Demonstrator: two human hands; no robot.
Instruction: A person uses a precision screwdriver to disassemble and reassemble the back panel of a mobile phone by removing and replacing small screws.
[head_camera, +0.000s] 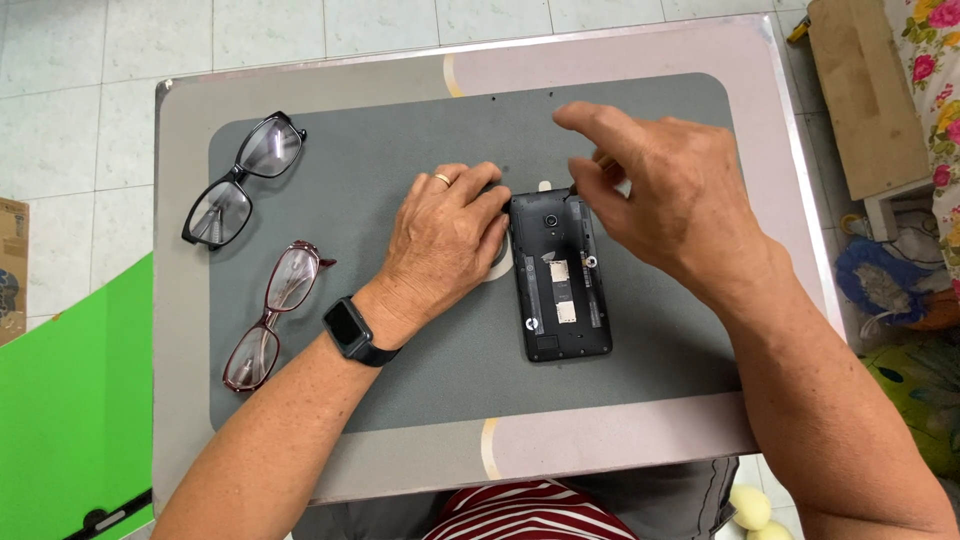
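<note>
The left hand (448, 235) lies flat on the mat (400, 380), palm down, with the fingers bent a little. Its fingertips touch the top left edge of the phone (560, 275). It grips nothing; it just presses there. A gold ring (442, 180) sits on one finger, and a dark watch (350, 330) is on the wrist. Under the hand a bit of a pale round thing (502, 262) peeks out, but I cannot tell what it is. The right hand (660, 195) hangs over the top right corner of the phone. Its first finger points out to the left, and the thumb and other fingers pinch close together around something small and thin. I cannot tell what that small thing is. The phone is black and lies in the middle of the mat with its back cover off, so the inside parts show, with a round camera eye near the top. The mat is grey and covers most of the table (180, 300). Far to the left on the mat lie two pairs of glasses. The black glasses (243, 178) are near the top left corner. The red glasses (275, 315) lie just below them, close to the left arm. Both are well apart from the phone.
</note>
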